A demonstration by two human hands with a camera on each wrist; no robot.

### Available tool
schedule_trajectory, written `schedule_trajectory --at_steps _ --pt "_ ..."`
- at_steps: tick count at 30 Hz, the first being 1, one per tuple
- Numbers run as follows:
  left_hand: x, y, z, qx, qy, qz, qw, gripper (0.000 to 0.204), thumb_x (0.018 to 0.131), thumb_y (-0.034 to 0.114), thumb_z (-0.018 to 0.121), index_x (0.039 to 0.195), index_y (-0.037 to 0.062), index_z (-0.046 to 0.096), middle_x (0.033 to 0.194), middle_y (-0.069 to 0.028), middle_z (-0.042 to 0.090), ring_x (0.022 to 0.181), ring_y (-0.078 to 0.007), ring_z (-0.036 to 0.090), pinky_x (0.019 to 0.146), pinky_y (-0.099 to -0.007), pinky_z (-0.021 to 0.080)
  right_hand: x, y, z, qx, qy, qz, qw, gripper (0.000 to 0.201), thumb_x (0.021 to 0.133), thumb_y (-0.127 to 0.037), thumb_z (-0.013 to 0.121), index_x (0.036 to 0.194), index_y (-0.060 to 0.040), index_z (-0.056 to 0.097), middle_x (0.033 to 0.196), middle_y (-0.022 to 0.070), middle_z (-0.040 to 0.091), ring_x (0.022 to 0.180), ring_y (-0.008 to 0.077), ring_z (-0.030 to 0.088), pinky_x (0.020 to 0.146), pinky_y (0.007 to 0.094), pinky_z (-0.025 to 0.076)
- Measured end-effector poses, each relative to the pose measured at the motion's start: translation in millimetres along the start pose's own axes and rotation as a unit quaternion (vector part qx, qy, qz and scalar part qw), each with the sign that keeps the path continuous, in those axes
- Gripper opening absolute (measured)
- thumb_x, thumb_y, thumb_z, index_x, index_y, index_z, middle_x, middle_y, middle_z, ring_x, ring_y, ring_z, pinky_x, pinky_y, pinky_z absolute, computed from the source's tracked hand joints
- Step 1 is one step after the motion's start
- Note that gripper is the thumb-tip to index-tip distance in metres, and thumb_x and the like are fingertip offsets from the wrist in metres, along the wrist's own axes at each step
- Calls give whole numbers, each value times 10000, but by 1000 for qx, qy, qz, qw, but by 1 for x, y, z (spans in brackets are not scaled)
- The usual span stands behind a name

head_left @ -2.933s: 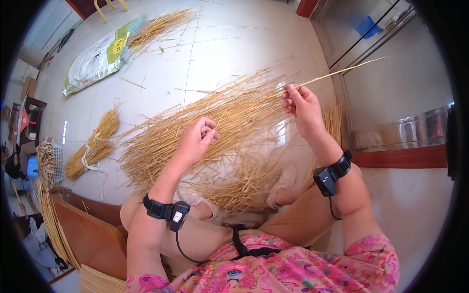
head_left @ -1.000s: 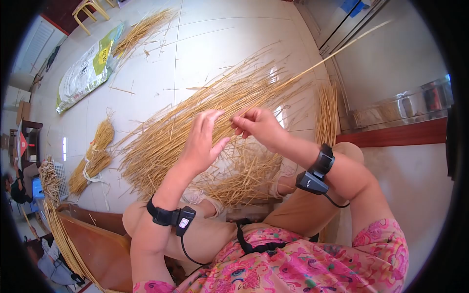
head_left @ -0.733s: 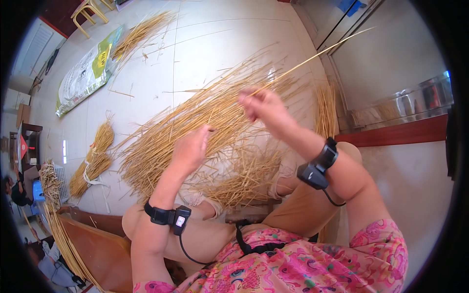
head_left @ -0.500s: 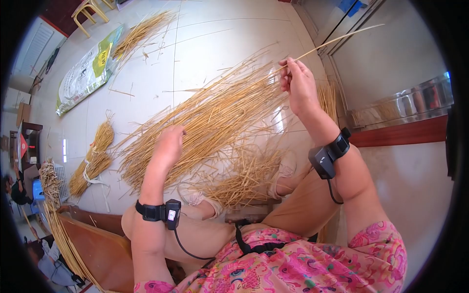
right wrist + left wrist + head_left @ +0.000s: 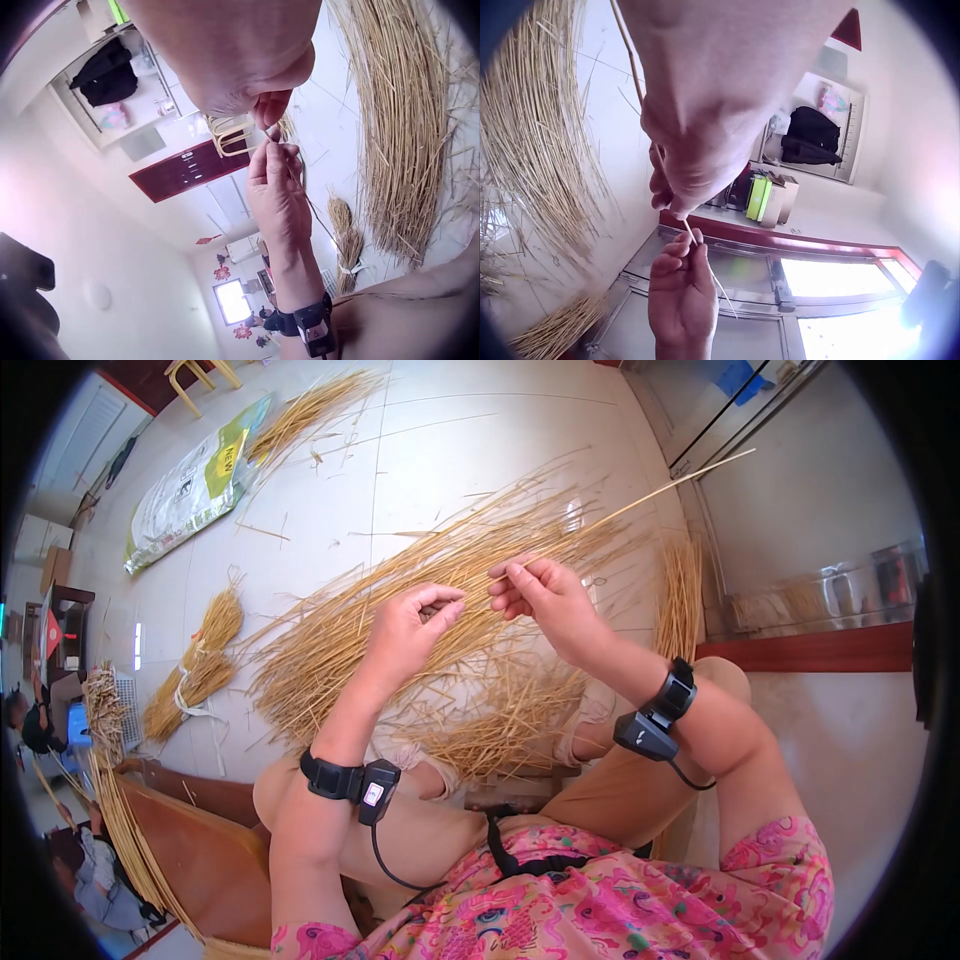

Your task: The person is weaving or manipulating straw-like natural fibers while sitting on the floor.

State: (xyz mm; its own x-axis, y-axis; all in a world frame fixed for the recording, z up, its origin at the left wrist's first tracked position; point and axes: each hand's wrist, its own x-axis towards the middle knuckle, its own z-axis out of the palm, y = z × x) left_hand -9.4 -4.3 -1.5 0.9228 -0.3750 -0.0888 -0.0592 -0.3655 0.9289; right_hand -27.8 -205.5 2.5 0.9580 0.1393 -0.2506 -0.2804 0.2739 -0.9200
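One long straw stalk (image 5: 672, 486) runs between my two hands, its free end reaching toward the upper right in the head view. My right hand (image 5: 555, 608) pinches it between thumb and fingertips. Close beside it on the left, my left hand (image 5: 405, 628) has its fingers and thumb curled in. The left wrist view shows the stalk (image 5: 630, 54) passing between the left thumb and fingers and on to the right hand (image 5: 681, 292). Below both hands, a wide spread of loose straw (image 5: 350, 640) lies across the tiled floor.
A tied straw bundle (image 5: 195, 660) lies to the left. Behind it rests a white and green sack (image 5: 190, 490) with more straw (image 5: 310, 410). Short straw pieces (image 5: 500, 725) lie between the feet. A wooden board (image 5: 200, 850) stands at lower left, glass doors (image 5: 820, 500) at right.
Half a second ago the hands were far apart; the right has come back down and left, while the left has moved up and right to meet it. Earlier they parted and met similarly.
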Motion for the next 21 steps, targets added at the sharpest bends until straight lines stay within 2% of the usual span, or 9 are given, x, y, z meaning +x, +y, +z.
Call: schedule_trajectory --at_steps 2,5,8,11,14,17,21 --pt "1 -3 -1 -36 -17 -27 999 157 838 119 619 957 24 654 837 -61 663 735 -83 594 660 -233 476 -3 2 2 -8 -18 -4 1000 226 960 -158 428 999 19 562 853 72 612 735 117 592 656 240 493" --pt "3 -5 0 -128 -6 -52 990 146 858 106 597 946 3 653 837 -55 663 762 -80 595 683 -221 471 -5 1 4 -13 -23 -10 1000 228 961 -158 425 1007 17 564 862 74 614 746 119 595 669 238 492" --pt "5 -5 -6 -153 17 -86 984 135 886 112 556 922 -12 597 831 -69 649 742 -95 582 710 -222 452 -5 1 3 -8 -15 -4 1000 233 963 -161 421 1019 14 565 876 75 616 755 118 593 681 237 490" --pt "6 -3 -11 -180 65 -93 977 121 918 129 496 931 15 536 802 -72 636 711 -97 578 679 -218 434 -3 2 0 -11 -20 7 1000 241 966 -169 418 1038 10 562 890 71 615 771 116 588 699 236 488" --pt "8 -7 -14 -159 89 -72 981 127 941 147 447 957 26 480 706 -33 562 614 -78 516 566 -193 390 -3 2 -1 -1 0 16 1000 239 966 -170 418 1023 12 560 874 70 613 758 117 588 685 237 489" --pt "8 -7 -18 -226 147 -86 959 126 949 126 426 926 7 460 631 -13 479 527 -59 427 463 -198 346 -1 -1 -2 18 33 28 999 232 962 -163 420 992 20 559 850 72 609 724 120 584 657 240 490" --pt "9 -8 -35 -164 207 -105 959 135 954 137 411 955 7 445 622 12 401 497 -46 339 417 -186 273 2 -2 -10 18 71 25 997 230 961 -162 416 987 16 559 841 70 606 709 116 576 645 239 487"
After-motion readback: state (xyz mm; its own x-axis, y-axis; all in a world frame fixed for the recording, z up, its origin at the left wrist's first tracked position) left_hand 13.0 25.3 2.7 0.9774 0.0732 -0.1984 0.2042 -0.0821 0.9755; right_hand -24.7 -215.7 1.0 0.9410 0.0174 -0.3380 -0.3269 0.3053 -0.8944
